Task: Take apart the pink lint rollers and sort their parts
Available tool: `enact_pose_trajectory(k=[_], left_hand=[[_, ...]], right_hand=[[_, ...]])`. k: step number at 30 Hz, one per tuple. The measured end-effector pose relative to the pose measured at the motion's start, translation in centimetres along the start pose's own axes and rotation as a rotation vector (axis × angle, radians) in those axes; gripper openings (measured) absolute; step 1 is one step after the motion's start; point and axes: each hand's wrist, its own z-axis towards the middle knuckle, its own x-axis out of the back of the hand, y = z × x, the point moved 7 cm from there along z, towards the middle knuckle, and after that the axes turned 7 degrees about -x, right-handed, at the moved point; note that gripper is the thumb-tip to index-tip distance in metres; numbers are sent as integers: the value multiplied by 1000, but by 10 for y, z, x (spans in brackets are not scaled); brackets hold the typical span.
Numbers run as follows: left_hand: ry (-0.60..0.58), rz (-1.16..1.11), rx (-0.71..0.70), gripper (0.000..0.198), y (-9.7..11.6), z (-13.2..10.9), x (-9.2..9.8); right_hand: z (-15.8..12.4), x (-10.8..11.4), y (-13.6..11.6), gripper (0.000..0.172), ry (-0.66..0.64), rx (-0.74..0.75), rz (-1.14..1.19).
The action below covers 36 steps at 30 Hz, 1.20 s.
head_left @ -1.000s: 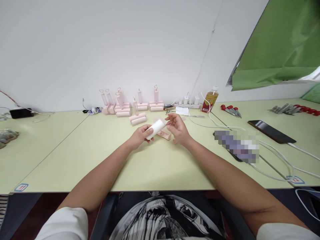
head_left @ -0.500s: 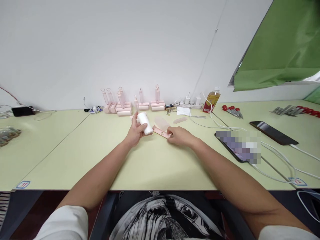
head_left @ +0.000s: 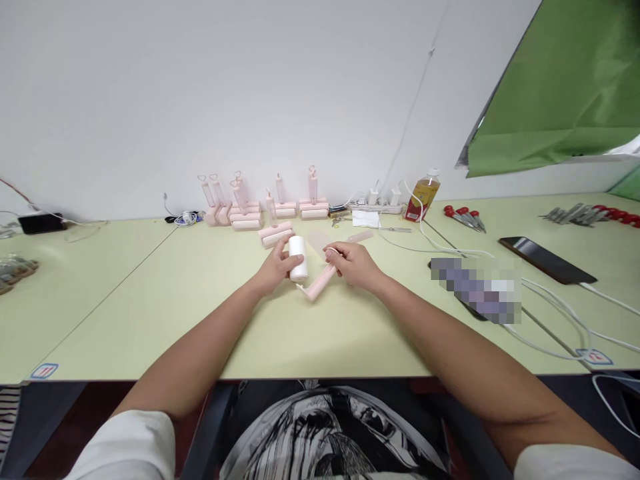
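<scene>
My left hand (head_left: 274,268) is closed around a white lint roller refill (head_left: 298,257), which stands nearly upright with its lower end toward me. In my right hand (head_left: 355,263) is a pink plastic lint roller frame (head_left: 318,285), pinched at its upper end. The frame slants down to the left, and its bent end lies just below the roll; whether they touch I cannot tell. Just beyond my left hand sits a pink lint roller (head_left: 277,235) with an upright handle. A flat translucent pink piece (head_left: 317,241) rests on the table behind the frame, partly hidden by my right hand.
Several finished-looking pink lint rollers (head_left: 247,221) line the wall. Farther right are a clear pink handle piece (head_left: 360,236), a white paper (head_left: 365,219), a power strip (head_left: 393,209) and a drink bottle (head_left: 423,197). Phones (head_left: 547,260) with white cables and red-handled tools (head_left: 465,217) occupy the right side.
The pink frame has swung from lying nearly level to slanting down toward me. My left hand has turned the white roll more upright and shifted it slightly right and nearer.
</scene>
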Motion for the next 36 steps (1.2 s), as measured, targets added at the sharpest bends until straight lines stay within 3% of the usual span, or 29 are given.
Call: enact_pose_trajectory(k=[5, 19, 25, 27, 32, 36], left_hand=[[-124, -33, 47, 82, 1, -9, -18], [-274, -21, 47, 94, 4, -13, -25], [-310, -19, 26, 89, 3, -13, -27], [-310, -1, 6, 84, 5, -13, -25], [-390, 126, 20, 81, 9, -15, -19], [-463, 300, -44, 80, 15, -15, -12]], right_hand=[[0, 2, -4, 24, 60, 49, -111], [-2, 3, 2, 28, 135, -74, -108], [-6, 0, -3, 20, 146, -81, -31], [-6, -8, -1, 18, 75, -129, 120], [-12, -35, 9, 20, -277, -436, 578], [-19, -43, 3, 20, -510, -531, 807]])
